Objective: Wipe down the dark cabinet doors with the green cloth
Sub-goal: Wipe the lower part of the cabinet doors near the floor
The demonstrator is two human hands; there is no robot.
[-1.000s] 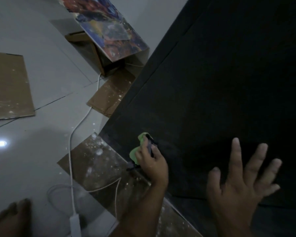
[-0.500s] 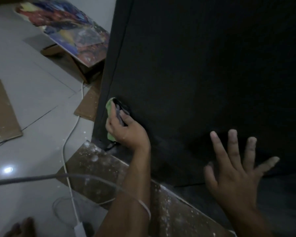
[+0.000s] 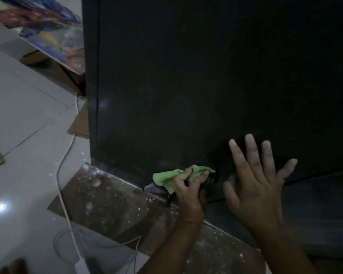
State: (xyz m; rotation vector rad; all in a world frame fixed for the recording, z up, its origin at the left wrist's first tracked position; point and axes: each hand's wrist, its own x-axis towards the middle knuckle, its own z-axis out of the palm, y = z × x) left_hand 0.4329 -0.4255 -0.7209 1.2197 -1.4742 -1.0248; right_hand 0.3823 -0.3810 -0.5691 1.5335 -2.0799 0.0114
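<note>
- No text, label, brand, number or sign can be read anywhere in the frame.
- The colourful printed panel (image 3: pixel 48 36) at the upper left shows only blurred patches of red, blue and yellow, with no letters to make out.
- The dark cabinet door (image 3: pixel 206 86) filling the centre and right carries no visible marking.

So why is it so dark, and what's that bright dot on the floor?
Head view: dim room, so the dark cabinet door shows almost no detail; the dot is a lamp's glare on the shiny floor tile; only the green cloth in the left hand stands out.
</note>
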